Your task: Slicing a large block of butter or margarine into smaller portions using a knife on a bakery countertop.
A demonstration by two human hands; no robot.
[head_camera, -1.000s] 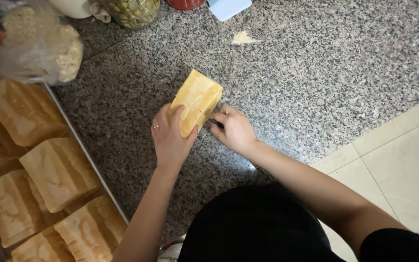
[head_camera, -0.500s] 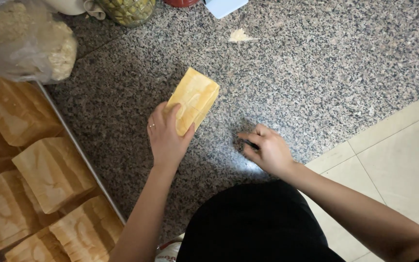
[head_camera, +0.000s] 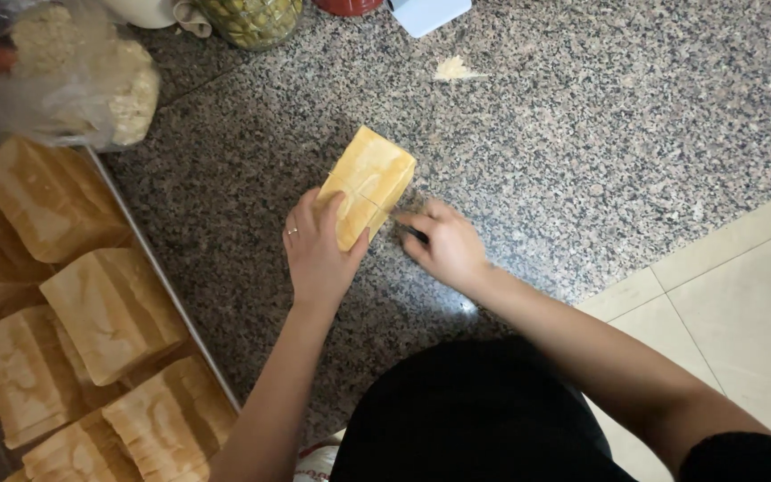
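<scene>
A golden loaf of bread (head_camera: pixel 375 171) lies on the speckled granite counter (head_camera: pixel 582 143). My left hand (head_camera: pixel 317 252), with a ring on one finger, presses down on the loaf's near end and holds it. My right hand (head_camera: pixel 446 246) is just right of the loaf, closed around the dark handle of a knife (head_camera: pixel 410 232). The knife's thin blade lies across the top of the loaf, near my left fingertips.
A metal tray (head_camera: pixel 167 286) at the left holds several similar loaves. A plastic bag of pale crumbs (head_camera: pixel 91 85) lies at the top left, with a jar (head_camera: pixel 252 18) behind. A bread scrap (head_camera: pixel 452 69) rests on the counter. Tiled floor (head_camera: pixel 742 295) is at the right.
Half a second ago my right hand was off the loaf, down to the right on the counter. It has come back and the knife blade now lies across the loaf. My left hand stayed put.
</scene>
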